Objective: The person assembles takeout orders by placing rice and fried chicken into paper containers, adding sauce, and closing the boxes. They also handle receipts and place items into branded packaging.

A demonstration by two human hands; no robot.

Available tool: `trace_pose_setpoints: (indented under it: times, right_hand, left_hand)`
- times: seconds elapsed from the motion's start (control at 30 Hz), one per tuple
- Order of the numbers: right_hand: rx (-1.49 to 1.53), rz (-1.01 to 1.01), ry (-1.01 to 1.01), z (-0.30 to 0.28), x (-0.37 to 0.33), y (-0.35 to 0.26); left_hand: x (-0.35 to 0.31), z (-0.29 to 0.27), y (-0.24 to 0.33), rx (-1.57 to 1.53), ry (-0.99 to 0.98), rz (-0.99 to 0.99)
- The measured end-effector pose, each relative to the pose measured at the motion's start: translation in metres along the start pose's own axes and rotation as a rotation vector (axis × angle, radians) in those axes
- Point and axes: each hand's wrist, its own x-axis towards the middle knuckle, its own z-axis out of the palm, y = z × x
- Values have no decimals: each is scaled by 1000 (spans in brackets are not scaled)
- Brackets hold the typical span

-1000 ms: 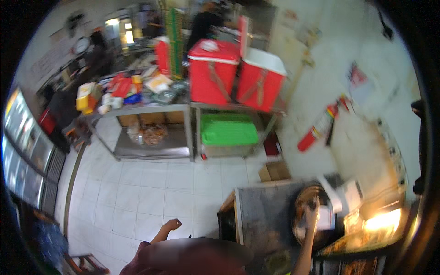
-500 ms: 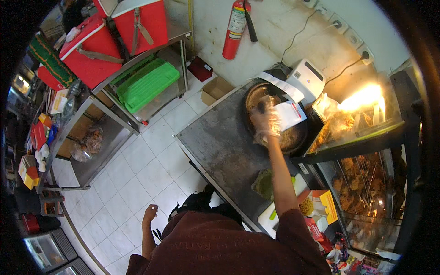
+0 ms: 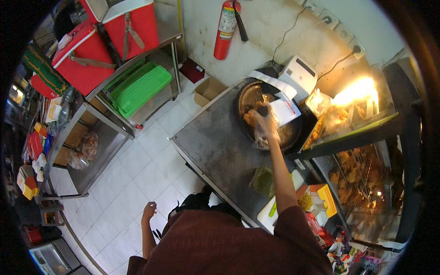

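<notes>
My right hand (image 3: pixel 266 126), in a clear plastic glove, reaches over a wide dark round mortar (image 3: pixel 244 97) on the counter. Its fingers close round a dark, rounded pestle (image 3: pixel 262 110), whose lower end is hidden. Beside the fingers, a golden-brown piece of fried chicken (image 3: pixel 250 118) lies in the mortar. A white card or paper (image 3: pixel 286 111) sits over the mortar's right side, close to the glove. Low at my left side, my left hand (image 3: pixel 149 210) hangs over the tiles, apart from everything, its fingers loosely curled and nothing visible in them.
A white printer (image 3: pixel 298 75) with a paper strip stands behind the mortar. To the right, a lit glass case (image 3: pixel 353 183) holds fried pieces. Nearer me lie a white cutting board (image 3: pixel 268 217), a green bag (image 3: pixel 262 181) and an open food box (image 3: pixel 326 201). Red coolers (image 3: pixel 85 57) occupy the left shelf.
My gloved right hand has shifted slightly within the mortar, and the chicken beside it now shows. The whole view has moved a little; my left hand stays low.
</notes>
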Motion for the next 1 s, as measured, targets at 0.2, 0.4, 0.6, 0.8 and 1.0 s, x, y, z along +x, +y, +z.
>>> trace_pose_setpoints:
  times: [0.2, 0.4, 0.6, 0.8, 1.0]
  right_hand:
    - [-540, 498, 247, -44, -19, 43]
    - [-719, 169, 145, -9, -9, 11]
    - [-554, 570, -71, 57, 16, -29]
    - [-23, 684, -31, 42, 18, -2]
    - [1599, 572, -266, 9, -10, 40]
  left_hand:
    - [3, -6, -11, 37, -112, -46]
    - [17, -10, -5, 53, -27, 34]
    - [46, -6, 38, 94, -163, 43]
    - [47, -4, 71, 126, -340, 216]
    - [39, -16, 107, 324, -348, 268]
